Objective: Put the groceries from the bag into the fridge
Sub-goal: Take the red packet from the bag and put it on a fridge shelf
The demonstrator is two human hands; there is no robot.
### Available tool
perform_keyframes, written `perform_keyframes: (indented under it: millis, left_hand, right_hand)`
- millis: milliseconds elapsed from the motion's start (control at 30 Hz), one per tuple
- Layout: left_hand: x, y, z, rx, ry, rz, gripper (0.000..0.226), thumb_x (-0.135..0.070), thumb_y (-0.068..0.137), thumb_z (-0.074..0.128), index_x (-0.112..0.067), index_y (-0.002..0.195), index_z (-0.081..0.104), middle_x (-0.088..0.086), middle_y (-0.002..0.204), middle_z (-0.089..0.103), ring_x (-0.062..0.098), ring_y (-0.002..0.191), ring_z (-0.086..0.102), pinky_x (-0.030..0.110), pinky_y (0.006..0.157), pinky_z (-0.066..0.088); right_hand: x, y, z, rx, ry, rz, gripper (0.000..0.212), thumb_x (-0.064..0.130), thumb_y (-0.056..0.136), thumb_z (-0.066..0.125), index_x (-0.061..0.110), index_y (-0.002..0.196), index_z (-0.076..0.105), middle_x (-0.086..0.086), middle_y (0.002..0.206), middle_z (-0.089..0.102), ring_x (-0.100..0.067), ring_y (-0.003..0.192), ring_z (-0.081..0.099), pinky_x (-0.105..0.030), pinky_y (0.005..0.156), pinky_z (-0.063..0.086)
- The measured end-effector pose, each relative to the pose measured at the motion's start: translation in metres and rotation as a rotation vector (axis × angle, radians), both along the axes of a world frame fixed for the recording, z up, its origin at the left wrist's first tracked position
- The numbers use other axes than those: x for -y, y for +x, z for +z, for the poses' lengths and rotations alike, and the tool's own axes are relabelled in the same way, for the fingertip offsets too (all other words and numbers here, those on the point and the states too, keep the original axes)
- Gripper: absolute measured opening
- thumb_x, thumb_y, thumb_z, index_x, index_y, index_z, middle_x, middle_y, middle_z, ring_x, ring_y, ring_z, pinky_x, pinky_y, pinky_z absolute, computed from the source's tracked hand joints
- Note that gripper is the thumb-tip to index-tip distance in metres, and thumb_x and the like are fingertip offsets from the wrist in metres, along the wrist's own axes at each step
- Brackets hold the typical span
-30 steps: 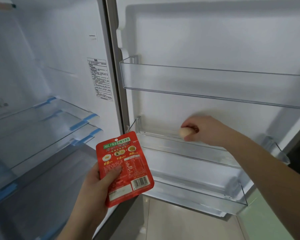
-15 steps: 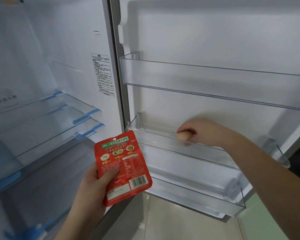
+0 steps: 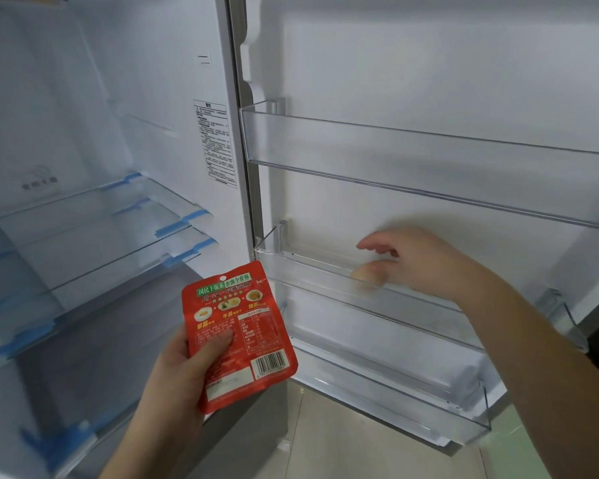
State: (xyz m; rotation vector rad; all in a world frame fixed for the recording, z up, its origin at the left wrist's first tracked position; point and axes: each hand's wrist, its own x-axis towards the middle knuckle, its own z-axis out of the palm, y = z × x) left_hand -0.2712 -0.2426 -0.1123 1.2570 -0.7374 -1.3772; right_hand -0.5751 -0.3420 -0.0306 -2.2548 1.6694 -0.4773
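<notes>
The left hand (image 3: pixel 173 371) grips a red packet (image 3: pixel 239 337) near the fridge's open front. The right hand (image 3: pixel 419 264), fingers loose, hovers over an egg (image 3: pixel 365 273) resting in the middle door shelf (image 3: pixel 308 267), just behind its clear front edge.

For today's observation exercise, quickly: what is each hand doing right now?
Left hand: grips the red packet.
Right hand: fingers spread open above the pale egg in the middle door shelf; contact cannot be told.

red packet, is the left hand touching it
Touching: the head view shows the left hand gripping the red packet, thumb pressed on its front.
</notes>
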Motion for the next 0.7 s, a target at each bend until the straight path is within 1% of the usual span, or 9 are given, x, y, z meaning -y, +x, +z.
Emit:
perform_keyframes:
  millis: [100, 200, 267, 300, 367, 433, 500, 600, 700]
  left_hand:
    - [-0.004, -0.001, -0.001, -0.001, -0.009, 0.004, 0.039, -0.023, 0.078, 0.070, -0.020, 0.116, 0.061, 0.010, 0.100, 0.077, 0.039, 0.085, 0.074, 0.055, 0.080, 0.056]
    - [-0.011, 0.000, -0.001, -0.005, -0.012, 0.009, 0.039, -0.022, 0.078, 0.069, -0.020, 0.116, 0.060, 0.010, 0.101, 0.077, 0.039, 0.086, 0.074, 0.054, 0.079, 0.056]
    - [-0.015, 0.003, -0.002, -0.004, -0.015, 0.021, 0.038, -0.020, 0.081, 0.068, -0.019, 0.118, 0.059, 0.011, 0.103, 0.076, 0.039, 0.087, 0.074, 0.055, 0.080, 0.056]
    - [-0.018, 0.004, -0.004, -0.006, -0.012, 0.030, 0.038, -0.019, 0.082, 0.068, -0.018, 0.118, 0.059, 0.012, 0.104, 0.076, 0.039, 0.087, 0.074, 0.054, 0.079, 0.056]
    - [-0.023, 0.008, -0.006, -0.026, -0.005, 0.055, 0.035, -0.016, 0.084, 0.067, -0.018, 0.118, 0.059, 0.013, 0.105, 0.075, 0.039, 0.087, 0.074, 0.053, 0.073, 0.058]
    - [-0.029, 0.012, -0.007, -0.050, -0.002, 0.078, 0.035, -0.013, 0.086, 0.067, -0.018, 0.120, 0.058, 0.014, 0.106, 0.075, 0.039, 0.088, 0.074, 0.050, 0.067, 0.059]
    - [-0.036, 0.017, -0.009, -0.044, -0.002, 0.104, 0.039, -0.013, 0.085, 0.068, -0.018, 0.122, 0.058, 0.014, 0.106, 0.075, 0.040, 0.088, 0.073, 0.050, 0.065, 0.059]
    - [-0.047, 0.027, -0.015, -0.002, -0.001, 0.160, 0.043, -0.016, 0.082, 0.070, -0.017, 0.124, 0.057, 0.015, 0.107, 0.074, 0.041, 0.089, 0.073, 0.054, 0.070, 0.058]
    - [-0.059, 0.039, -0.021, 0.035, 0.026, 0.214, 0.047, -0.021, 0.079, 0.073, -0.019, 0.123, 0.057, 0.013, 0.107, 0.075, 0.040, 0.090, 0.073, 0.057, 0.075, 0.058]
  right_hand:
    - [-0.010, 0.015, 0.006, 0.110, -0.091, 0.034, 0.025, 0.030, 0.090, 0.065, 0.031, 0.115, 0.065, 0.010, 0.110, 0.064, -0.004, 0.099, 0.056, -0.032, 0.095, 0.046]
    - [-0.023, 0.039, 0.013, 0.217, -0.091, 0.088, 0.024, 0.040, 0.091, 0.060, 0.040, 0.115, 0.063, 0.014, 0.117, 0.063, -0.003, 0.107, 0.055, -0.029, 0.095, 0.045]
    - [-0.031, 0.056, 0.016, 0.273, -0.079, 0.135, 0.023, 0.042, 0.092, 0.057, 0.043, 0.115, 0.061, 0.019, 0.120, 0.061, -0.001, 0.109, 0.054, -0.023, 0.093, 0.044]
    - [-0.034, 0.064, 0.017, 0.289, -0.080, 0.162, 0.023, 0.042, 0.092, 0.057, 0.043, 0.115, 0.061, 0.021, 0.121, 0.060, 0.002, 0.108, 0.053, -0.018, 0.091, 0.042]
    - [-0.038, 0.082, 0.017, 0.327, -0.075, 0.213, 0.024, 0.038, 0.093, 0.058, 0.040, 0.116, 0.061, 0.021, 0.120, 0.061, 0.006, 0.105, 0.051, -0.010, 0.088, 0.039]
    - [-0.040, 0.101, 0.011, 0.345, -0.042, 0.262, 0.026, 0.035, 0.094, 0.057, 0.036, 0.120, 0.061, 0.019, 0.123, 0.061, 0.007, 0.106, 0.051, -0.014, 0.092, 0.040]
    - [-0.040, 0.119, 0.000, 0.352, 0.008, 0.295, 0.030, 0.036, 0.094, 0.056, 0.034, 0.124, 0.058, 0.018, 0.125, 0.059, 0.005, 0.110, 0.053, -0.016, 0.093, 0.041]
    - [-0.042, 0.142, -0.028, 0.423, 0.115, 0.295, 0.037, 0.041, 0.093, 0.056, 0.033, 0.129, 0.052, 0.019, 0.123, 0.058, 0.006, 0.106, 0.054, -0.004, 0.082, 0.038]
    - [-0.048, 0.161, -0.061, 0.519, 0.277, 0.266, 0.039, 0.040, 0.093, 0.057, 0.028, 0.131, 0.052, 0.017, 0.117, 0.060, 0.002, 0.104, 0.059, -0.009, 0.082, 0.043]
